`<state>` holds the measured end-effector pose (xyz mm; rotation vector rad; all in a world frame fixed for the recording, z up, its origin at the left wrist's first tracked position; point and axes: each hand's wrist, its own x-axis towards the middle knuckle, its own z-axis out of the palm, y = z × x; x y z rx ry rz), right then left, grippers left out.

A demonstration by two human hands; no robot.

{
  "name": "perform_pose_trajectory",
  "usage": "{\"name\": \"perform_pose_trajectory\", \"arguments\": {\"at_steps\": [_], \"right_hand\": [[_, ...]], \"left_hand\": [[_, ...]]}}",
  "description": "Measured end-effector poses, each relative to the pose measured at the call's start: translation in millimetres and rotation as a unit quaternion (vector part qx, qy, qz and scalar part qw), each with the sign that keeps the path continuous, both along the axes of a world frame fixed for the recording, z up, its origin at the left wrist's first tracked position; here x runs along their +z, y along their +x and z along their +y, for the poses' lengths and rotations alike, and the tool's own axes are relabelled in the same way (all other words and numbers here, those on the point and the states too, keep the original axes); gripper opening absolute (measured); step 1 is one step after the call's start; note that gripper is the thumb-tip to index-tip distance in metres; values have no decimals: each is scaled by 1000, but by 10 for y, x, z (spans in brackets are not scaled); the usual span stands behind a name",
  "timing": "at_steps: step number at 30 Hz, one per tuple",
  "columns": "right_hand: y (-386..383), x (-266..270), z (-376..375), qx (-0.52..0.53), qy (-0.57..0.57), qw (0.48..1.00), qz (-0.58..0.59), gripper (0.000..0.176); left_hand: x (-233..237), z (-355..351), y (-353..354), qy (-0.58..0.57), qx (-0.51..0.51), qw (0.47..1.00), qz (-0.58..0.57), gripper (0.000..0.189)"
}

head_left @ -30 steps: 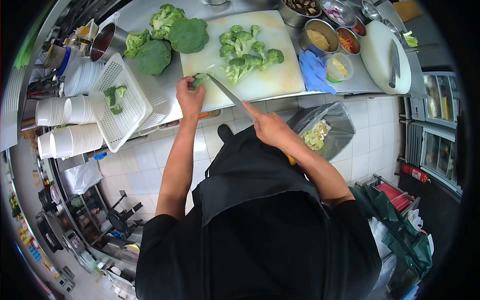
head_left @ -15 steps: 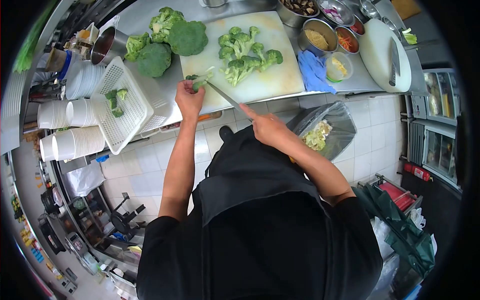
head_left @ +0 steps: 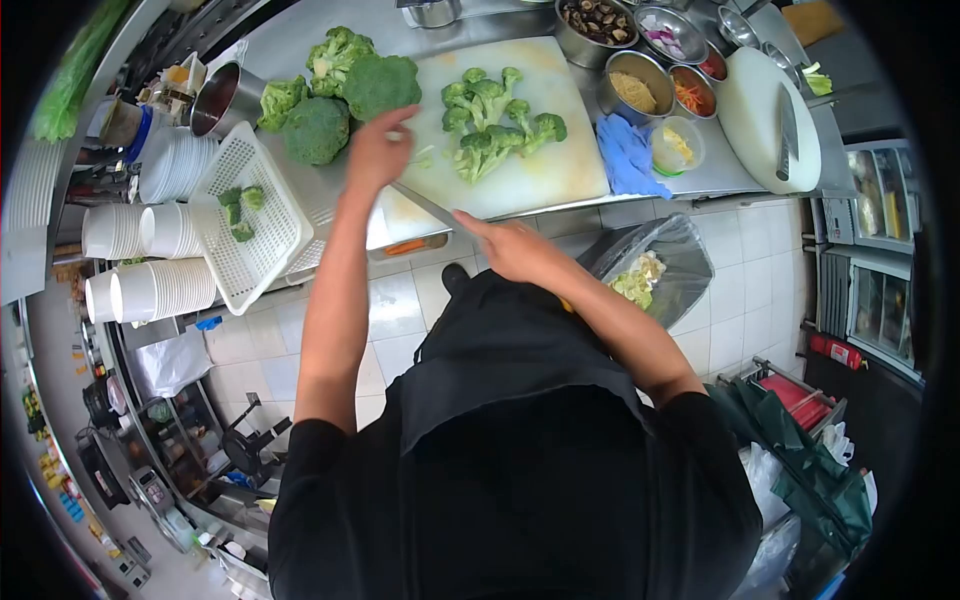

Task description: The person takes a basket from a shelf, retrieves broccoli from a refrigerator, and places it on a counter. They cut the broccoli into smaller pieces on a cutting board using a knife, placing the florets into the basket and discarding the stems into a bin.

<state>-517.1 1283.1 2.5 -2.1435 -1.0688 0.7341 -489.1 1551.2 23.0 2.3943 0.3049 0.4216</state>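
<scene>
Broccoli heads (head_left: 383, 82) stand grouped, four of them, on our steel counter (head_left: 285, 50), close against the left edge of the big white cutting board (head_left: 555, 90). Toward us and left of that group, our white perforated basket (head_left: 262, 215) tilts over the counter's near edge. Our left hand (head_left: 380, 150) is loosely unclosed, fingers a little parted, and we see nothing held in it; its fingertips are at the lower side of the largest green crown, though we cannot tell whether they touch. That arm stretches forward almost straight, the back of the hand up and slightly blurred. Our right hand (head_left: 515, 248) is wrapped firmly round the handle of a long knife (head_left: 428, 208), index finger laid forward along it; this arm bends at the elbow, and the forearm slants inward across the front of our apron (head_left: 510, 370). The blade points away to the left, over the board's near left corner. Cut florets (head_left: 488, 140) lie clustered mid-board, a few smaller pieces (head_left: 240, 210) rest inside the basket, and pale slivers (head_left: 425, 157) lie near the blade.
</scene>
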Motion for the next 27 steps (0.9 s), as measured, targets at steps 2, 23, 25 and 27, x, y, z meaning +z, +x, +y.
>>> {"name": "perform_pose_trajectory", "arguments": {"at_steps": [2,23,25,27], "right_hand": [[94,-47,196,-3,-12,1000,17,59],[-113,523,-437,-79,-55,993,-71,66],[-107,598,-437,-71,-75,992,-72,67],[-110,607,-439,-72,-70,993,-69,67]], "left_hand": [[-430,-181,351,24,-57,998,-5,39],[-432,-182,-436,-33,29,993,-110,37],[-408,-199,-446,-18,20,994,-110,38],[-403,-236,-442,-23,15,993,-117,39]]}}
